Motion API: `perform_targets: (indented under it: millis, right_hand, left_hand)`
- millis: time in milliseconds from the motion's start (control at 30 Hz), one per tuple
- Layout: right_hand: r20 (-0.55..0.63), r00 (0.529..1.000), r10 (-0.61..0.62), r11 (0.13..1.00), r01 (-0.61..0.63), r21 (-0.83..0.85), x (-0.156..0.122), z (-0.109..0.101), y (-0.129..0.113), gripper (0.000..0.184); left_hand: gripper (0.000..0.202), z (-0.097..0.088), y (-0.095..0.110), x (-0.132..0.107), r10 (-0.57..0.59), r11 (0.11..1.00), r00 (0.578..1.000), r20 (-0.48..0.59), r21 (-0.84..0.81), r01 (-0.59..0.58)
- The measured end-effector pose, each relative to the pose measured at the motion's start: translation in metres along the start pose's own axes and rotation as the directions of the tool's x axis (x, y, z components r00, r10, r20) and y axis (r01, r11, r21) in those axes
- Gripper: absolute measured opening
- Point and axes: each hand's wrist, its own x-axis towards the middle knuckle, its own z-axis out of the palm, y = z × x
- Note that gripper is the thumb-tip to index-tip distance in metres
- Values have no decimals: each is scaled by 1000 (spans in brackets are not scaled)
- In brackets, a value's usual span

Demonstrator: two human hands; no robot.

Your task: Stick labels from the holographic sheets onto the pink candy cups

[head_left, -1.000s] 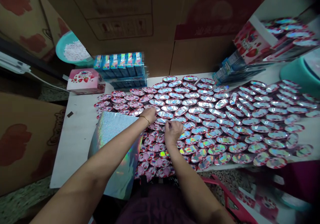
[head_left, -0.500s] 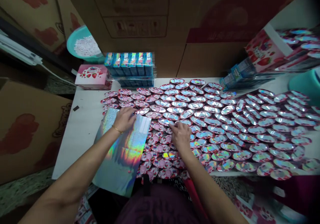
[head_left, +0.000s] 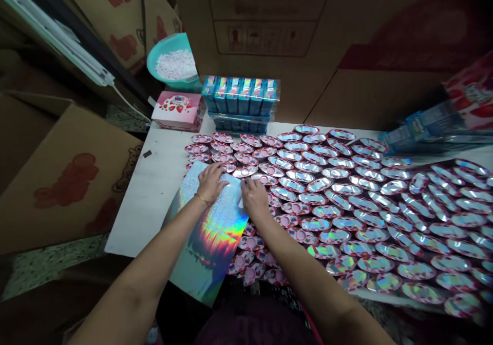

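A shiny holographic sheet lies at the left of the packed items, its lower part hanging over the table's front edge. My left hand rests on its upper part, thumb and fingers apart, fingertips at the top edge. At the sheet's upper right corner, my right hand has its fingers bent together; what they pinch is hidden. A bit of white label shows beside them. Oval-topped containers stand in close rows to the right. Some at the left bear round pink pieces on their tops.
Behind stand a pink strawberry box, wrapped blue packs and a turquoise basin of small white pieces. Large cartons rise at the back; an opened carton stands left. More blue packs lie at the right.
My right hand has moved left from the oval containers to the sheet's upper right corner. My left hand stays on the sheet. The whole view has shifted, so things appear further right.
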Motion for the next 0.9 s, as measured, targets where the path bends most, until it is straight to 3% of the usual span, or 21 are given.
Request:
perform_targets:
  millis: [100, 267, 400, 500, 600, 700, 800, 900]
  right_hand:
    - [-31, 999, -37, 999, 39, 36, -10, 1, 3, 28]
    - [-97, 993, 70, 997, -66, 41, -11, -2, 2, 34]
    - [-104, 994, -34, 998, 39, 41, -13, 5, 3, 30]
    - [-144, 990, -8, 988, 30, 154, -14, 3, 1, 23]
    - [-161, 982, 99, 932, -35, 360, -12, -14, -2, 17]
    - [-93, 968, 232, 743, -115, 659, -11, -39, -2, 13]
    - [104, 906, 410, 325, -252, 912, -10, -57, 7, 15]
    - [309, 792, 527, -66, -324, 944, -8, -61, 22, 20]
  left_hand:
    - [40, 3, -2, -3, -15, 1000, 1000, -24, -27, 14]
    - [41, 5, -3, -4, -31, 999, 998, -54, -43, 29]
    - [45, 7, -4, -5, -51, 998, 996, -70, -37, 48]
    - [46, 9, -4, -5, -56, 998, 996, -72, -42, 54]
    - [47, 9, -5, -4, -67, 996, 996, -54, -57, 64]
    - [47, 6, -6, -3, -77, 994, 997, -26, -74, 75]
    - [46, -4, -1, -1, -89, 991, 996, -21, -106, 87]
    - [32, -13, 18, 4, -98, 965, 995, -28, -249, 88]
